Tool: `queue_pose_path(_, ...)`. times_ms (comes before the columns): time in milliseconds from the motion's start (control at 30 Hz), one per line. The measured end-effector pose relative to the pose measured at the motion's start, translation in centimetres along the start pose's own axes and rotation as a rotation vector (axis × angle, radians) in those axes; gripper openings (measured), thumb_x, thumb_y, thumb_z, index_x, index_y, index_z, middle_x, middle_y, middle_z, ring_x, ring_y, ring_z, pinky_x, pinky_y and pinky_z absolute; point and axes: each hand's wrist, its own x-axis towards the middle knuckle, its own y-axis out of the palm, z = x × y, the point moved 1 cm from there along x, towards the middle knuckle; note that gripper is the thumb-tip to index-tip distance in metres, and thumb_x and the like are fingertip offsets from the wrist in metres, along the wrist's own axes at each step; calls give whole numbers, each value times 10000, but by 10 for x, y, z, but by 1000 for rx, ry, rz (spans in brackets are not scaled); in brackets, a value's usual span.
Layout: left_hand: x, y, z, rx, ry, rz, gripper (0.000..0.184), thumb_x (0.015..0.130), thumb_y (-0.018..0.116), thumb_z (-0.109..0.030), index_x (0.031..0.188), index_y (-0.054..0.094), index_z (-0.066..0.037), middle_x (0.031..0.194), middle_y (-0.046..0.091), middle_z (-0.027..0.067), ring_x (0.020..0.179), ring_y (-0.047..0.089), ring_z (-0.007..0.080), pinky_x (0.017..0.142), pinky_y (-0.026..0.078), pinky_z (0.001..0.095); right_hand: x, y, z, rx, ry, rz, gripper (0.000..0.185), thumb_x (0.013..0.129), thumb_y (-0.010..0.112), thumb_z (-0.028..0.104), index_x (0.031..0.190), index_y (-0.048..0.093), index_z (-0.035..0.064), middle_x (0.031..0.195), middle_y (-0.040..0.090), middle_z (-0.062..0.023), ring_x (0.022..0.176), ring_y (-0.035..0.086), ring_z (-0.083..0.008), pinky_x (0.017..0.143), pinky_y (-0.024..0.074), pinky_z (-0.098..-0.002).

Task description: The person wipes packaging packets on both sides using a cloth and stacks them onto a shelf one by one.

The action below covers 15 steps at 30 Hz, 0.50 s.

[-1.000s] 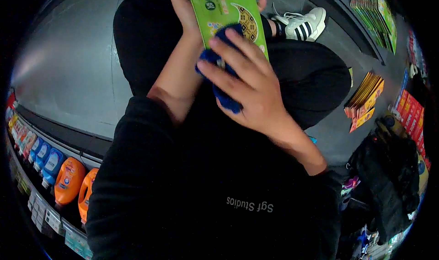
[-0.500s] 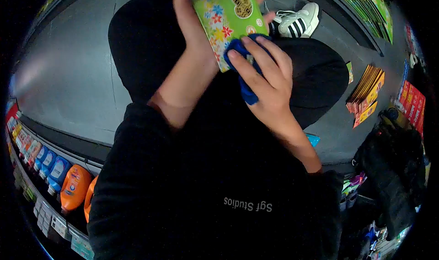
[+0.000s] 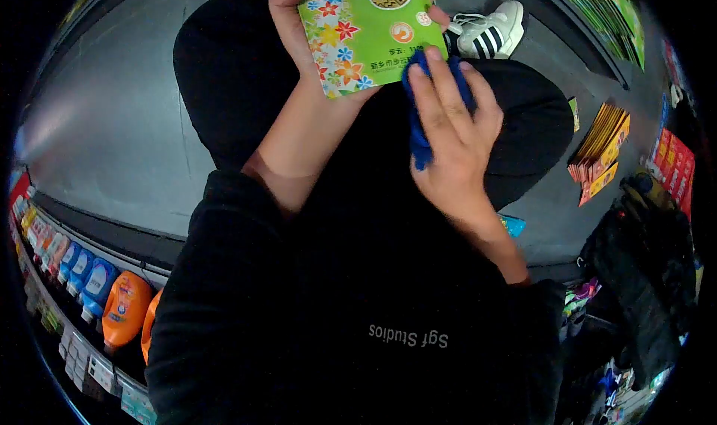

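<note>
A flat green packet (image 3: pixel 385 33) with printed flowers and a patterned gold panel is held up at the top of the head view. My left hand (image 3: pixel 293 40) grips it from behind, thumb along the left edge and fingertips around the right edge. Bunched under my right hand (image 3: pixel 452 115) is a dark blue cloth (image 3: pixel 420 141). My fingers press this cloth at the packet's lower right corner, covering part of the small print there.
Several orange and yellow packets (image 3: pixel 601 145) stand in a row on the grey floor (image 3: pixel 119 134) to the right. Green packets (image 3: pixel 609 18) line up beyond them. Detergent bottles (image 3: pixel 125 305) fill a shelf at lower left. A dark bag-like heap (image 3: pixel 642 275) lies at right.
The packet has tilted and moved slightly left and up, so its lower print shows. My right hand with the cloth has slid right, toward the packet's corner.
</note>
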Motion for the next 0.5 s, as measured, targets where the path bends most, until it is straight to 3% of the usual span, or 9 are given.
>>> queue_pose_path(67,-2,10,1,-77,45,-125,821,747,537,-584,1352,415,-43,1317,438,222,1132,473,355,941,361,521,3,-3,19,33,-23,68,510,726,590,85,1235,581,108,1372,500,-38,1158,474,-306,835,383,-396)
queue_pose_path(133,0,11,2,-1,49,-115,823,742,545,-579,1352,410,-42,1309,445,228,1119,480,364,923,370,543,3,3,40,124,-71,84,643,649,650,48,1281,551,116,1361,510,-67,1188,452,-343,947,327,-410)
queue_pose_path(167,2,13,3,1,33,2,827,739,548,-571,1357,402,-41,1309,444,235,1116,481,367,914,374,548,2,3,37,123,-65,84,643,649,650,48,1281,551,116,1361,510,-67,1188,452,-343,947,327,-410)
queue_pose_path(267,-1,16,-1,280,10,23,851,727,559,-567,1370,380,-38,1300,436,256,1116,481,366,892,386,548,3,-3,19,38,23,90,661,638,635,3,1283,552,122,1374,500,-63,1187,448,-337,948,324,-407)
queue_pose_path(333,-3,21,-1,-9,68,-110,869,721,564,-580,1374,374,-39,1284,439,259,1121,479,364,889,382,542,0,-8,2,-4,117,18,710,607,615,-55,1294,541,108,1390,485,-67,1186,449,-339,961,316,-397)
queue_pose_path(500,2,28,9,-169,24,-117,854,735,575,-554,1377,369,-29,1301,426,257,1138,470,354,893,373,502,-1,-15,-11,-58,194,0,756,586,581,-98,1313,521,102,1397,473,-78,1187,444,-345,993,317,-394)
